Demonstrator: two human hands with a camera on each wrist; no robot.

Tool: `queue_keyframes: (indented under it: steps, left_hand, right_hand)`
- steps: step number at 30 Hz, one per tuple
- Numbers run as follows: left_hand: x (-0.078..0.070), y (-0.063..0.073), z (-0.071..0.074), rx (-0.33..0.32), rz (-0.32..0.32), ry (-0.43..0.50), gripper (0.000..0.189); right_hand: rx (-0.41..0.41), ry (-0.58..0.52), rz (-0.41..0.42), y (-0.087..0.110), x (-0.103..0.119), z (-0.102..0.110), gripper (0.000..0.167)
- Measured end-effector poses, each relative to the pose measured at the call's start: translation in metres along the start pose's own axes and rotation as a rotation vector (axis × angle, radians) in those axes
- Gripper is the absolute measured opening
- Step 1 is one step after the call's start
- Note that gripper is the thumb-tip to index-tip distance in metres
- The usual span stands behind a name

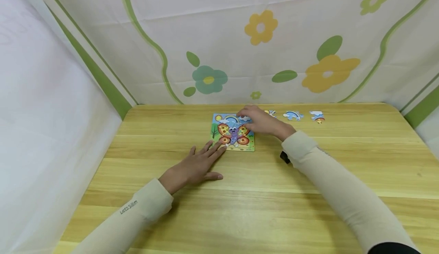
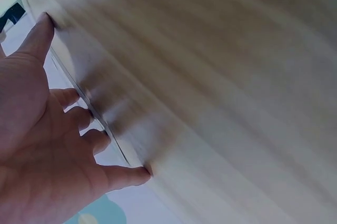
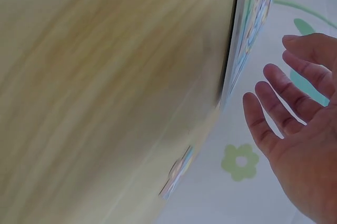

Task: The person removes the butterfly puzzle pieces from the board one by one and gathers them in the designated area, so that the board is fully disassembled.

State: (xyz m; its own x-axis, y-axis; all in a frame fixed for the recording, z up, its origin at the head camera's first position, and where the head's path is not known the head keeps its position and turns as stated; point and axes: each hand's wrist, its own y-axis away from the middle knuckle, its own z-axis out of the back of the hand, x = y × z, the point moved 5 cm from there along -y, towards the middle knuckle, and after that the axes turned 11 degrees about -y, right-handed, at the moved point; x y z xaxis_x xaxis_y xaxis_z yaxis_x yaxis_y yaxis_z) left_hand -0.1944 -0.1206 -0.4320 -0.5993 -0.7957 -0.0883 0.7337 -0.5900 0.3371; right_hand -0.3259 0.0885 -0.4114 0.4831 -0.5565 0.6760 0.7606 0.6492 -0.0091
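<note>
A square jigsaw puzzle with a purple and orange butterfly lies toward the back of the wooden table. My left hand rests with spread fingers at its lower left edge, fingertips overlapping the border and thumb held apart. In the left wrist view, the left hand has its thumb and little finger down at the tabletop. Over the puzzle's upper right part is my right hand, hiding that corner. From the right wrist, the right hand's fingers look loosely bent and hold nothing, raised above the puzzle board.
Right of the puzzle, along the table's back edge, lie three loose jigsaw pieces: one partly behind the right hand, a rainbow piece and a cloud piece. A flower-printed cloth closes off the back. A black object shows under the right cuff.
</note>
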Motion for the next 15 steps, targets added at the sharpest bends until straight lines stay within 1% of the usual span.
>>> queue_keyframes:
  steps: [6, 15]
  left_hand:
    - [-0.001, -0.002, 0.0, 0.029, 0.005, 0.003, 0.088]
    - [0.0, 0.0, 0.0, 0.043, 0.011, 0.008, 0.088]
  right_hand:
    - [0.009, 0.012, 0.022, -0.005, 0.006, -0.007, 0.04]
    - [0.074, 0.017, 0.051, -0.019, 0.02, -0.023, 0.041]
